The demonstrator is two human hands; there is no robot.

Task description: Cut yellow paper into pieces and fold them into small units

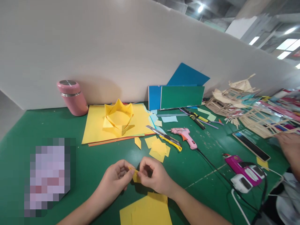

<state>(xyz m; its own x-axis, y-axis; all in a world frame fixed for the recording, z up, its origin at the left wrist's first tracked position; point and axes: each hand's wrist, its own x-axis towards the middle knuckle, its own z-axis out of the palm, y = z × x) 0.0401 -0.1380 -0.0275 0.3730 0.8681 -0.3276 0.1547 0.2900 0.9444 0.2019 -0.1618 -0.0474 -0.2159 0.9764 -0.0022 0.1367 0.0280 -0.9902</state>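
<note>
Between my two hands is a small piece of folded yellow paper (136,178). My left hand (119,176) pinches its left side with thumb and forefinger. On its right side, my right hand (153,175) pinches it the same way, fingers curled. Larger yellow sheets (150,211) lie just below my hands at the near edge. Beyond my right hand are several small yellow paper squares (157,148) in a loose heap. A crown-shaped ring of folded yellow paper (118,117) sits on a stack of coloured paper (93,125) farther back.
A utility knife (167,138) and a pink glue gun (185,136) lie right of centre, its cord running to a purple power strip (245,172). A pink flask (73,98) stands back left. Wooden stick models (234,97) and another person's hand (289,150) are at right.
</note>
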